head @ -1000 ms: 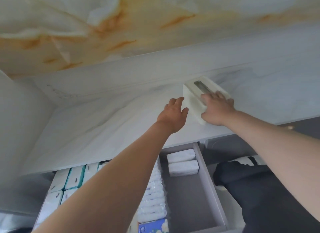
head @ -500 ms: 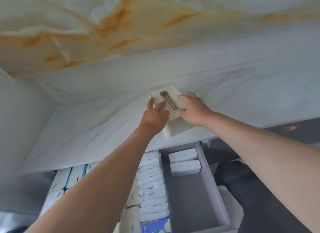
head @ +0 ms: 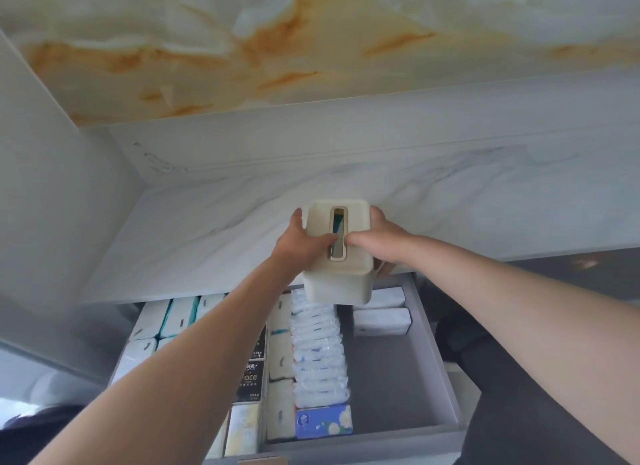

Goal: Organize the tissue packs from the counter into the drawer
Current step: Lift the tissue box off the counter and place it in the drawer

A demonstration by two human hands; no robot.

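Note:
A cream tissue box [head: 341, 281] with a gold-rimmed slot on top is held up over the counter's front edge, above the open drawer [head: 429, 360]. My left hand [head: 301, 243] grips its left side with the thumb on top. My right hand [head: 379, 239] grips its right side, thumb by the slot. Inside the drawer lie rows of tissue packs [head: 317, 354], white-and-teal packs [head: 173, 317] at the left and two white packs [head: 382, 321] at the back right.
The white marble counter [head: 207, 236] runs under a marble backsplash with orange veins. A white side panel [head: 41, 187] closes the left. The drawer's right compartment floor [head: 391, 388] is bare grey. My dark-clothed leg [head: 519, 395] is right of the drawer.
The box slid from the right of the counter to the middle, turned lengthwise and came to the front edge. My left hand went from reaching in the air to gripping it.

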